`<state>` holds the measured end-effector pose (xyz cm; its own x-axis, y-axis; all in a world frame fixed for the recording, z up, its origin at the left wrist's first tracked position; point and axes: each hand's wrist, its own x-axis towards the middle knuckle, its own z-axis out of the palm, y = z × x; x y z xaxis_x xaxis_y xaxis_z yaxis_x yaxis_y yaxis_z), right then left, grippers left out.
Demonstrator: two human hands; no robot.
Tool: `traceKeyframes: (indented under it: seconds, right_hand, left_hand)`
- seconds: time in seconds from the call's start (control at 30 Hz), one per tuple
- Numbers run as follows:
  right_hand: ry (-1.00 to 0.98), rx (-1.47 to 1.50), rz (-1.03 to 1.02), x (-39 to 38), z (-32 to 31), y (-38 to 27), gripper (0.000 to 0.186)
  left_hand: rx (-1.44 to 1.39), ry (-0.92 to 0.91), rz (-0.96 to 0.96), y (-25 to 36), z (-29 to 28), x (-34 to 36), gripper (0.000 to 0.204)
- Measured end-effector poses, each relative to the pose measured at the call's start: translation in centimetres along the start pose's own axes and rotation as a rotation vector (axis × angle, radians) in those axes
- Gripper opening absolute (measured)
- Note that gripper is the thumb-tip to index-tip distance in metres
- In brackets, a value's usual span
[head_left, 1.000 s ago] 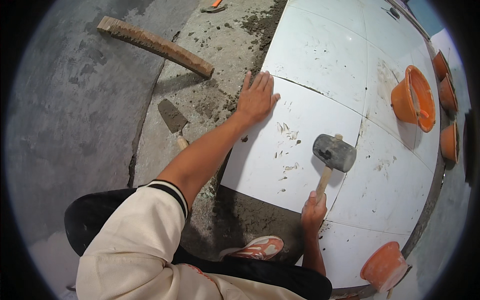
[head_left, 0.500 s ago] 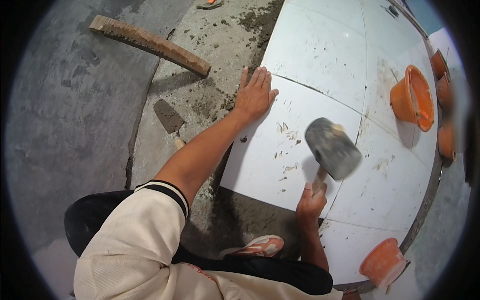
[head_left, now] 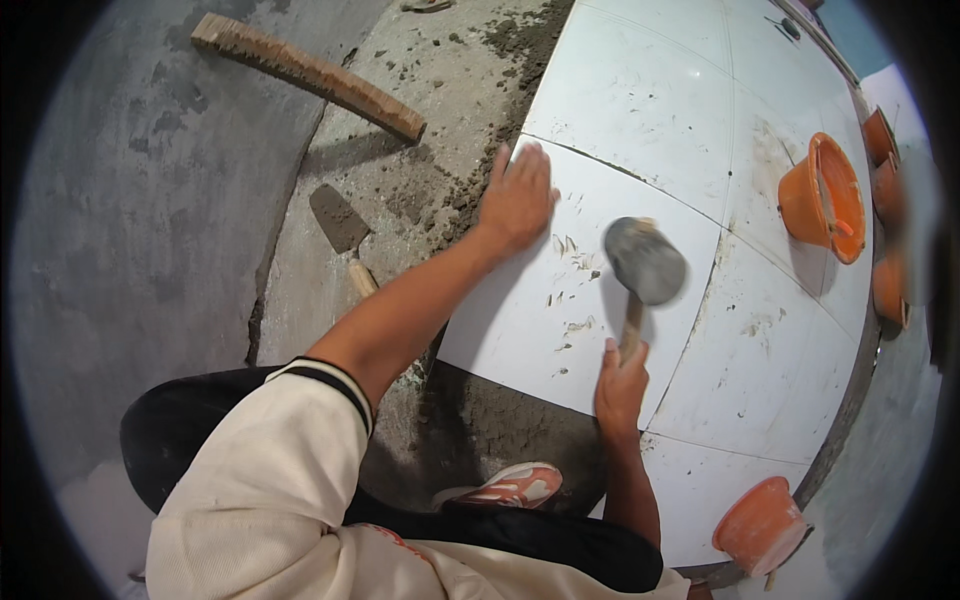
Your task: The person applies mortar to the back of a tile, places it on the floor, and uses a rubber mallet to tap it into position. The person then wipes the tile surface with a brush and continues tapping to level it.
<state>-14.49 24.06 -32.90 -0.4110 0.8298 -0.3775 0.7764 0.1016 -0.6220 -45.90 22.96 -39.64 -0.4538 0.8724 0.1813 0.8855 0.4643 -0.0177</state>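
Note:
My right hand (head_left: 621,390) grips the wooden handle of a black rubber mallet (head_left: 647,263). The mallet's head, a little blurred, is over a white square tile (head_left: 505,340) marked with small grey smears; whether it touches the surface I cannot tell. My left hand (head_left: 515,205) lies flat at this tile's far left corner, fingers stretched out and slightly blurred. Left of my forearm, a trowel (head_left: 340,218) coated in grey mortar rests on the rough floor, its wooden handle partly behind my arm.
A long wooden bar (head_left: 310,80) lies across the floor at the far left. Laid white tiles (head_left: 640,70) extend beyond and to the right. An orange bucket (head_left: 808,200) stands on them, another bucket (head_left: 760,527) near my right. Loose mortar (head_left: 525,40) borders the tiles.
The mallet has swung slightly away and to the left, its head turning. My right hand has moved a little with it. My left hand has shifted slightly on the tile.

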Motion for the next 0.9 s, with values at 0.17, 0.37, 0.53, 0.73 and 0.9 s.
traceKeyframes:
  seconds: [0.17, 0.37, 0.53, 0.73, 0.9]
  right_hand:
    - [0.153, 0.233, -0.227, -0.7, -1.0, 2.1, 0.038]
    - [0.293, 0.212, -0.421, 1.7, -0.3, 3.4, 0.030]
    - [0.004, -0.132, -0.092, 3.3, -0.3, 0.4, 0.033]
    - [0.112, 0.208, 0.072, -2.7, -1.2, 4.4, 0.038]
    - [0.185, 0.303, -0.048, -8.4, 0.0, 10.1, 0.038]
  left_hand:
    - [-0.400, -0.080, 0.070, 6.1, -2.2, -8.1, 0.066]
    - [-0.434, -0.033, 0.039, 6.8, -2.1, -9.5, 0.068]
    - [-0.431, -0.031, 0.029, 6.4, -2.1, -9.7, 0.068]
    - [-0.396, -0.016, 0.032, 7.4, -2.1, -9.0, 0.070]
    - [-0.423, -0.080, 0.097, 10.5, -2.5, -5.8, 0.063]
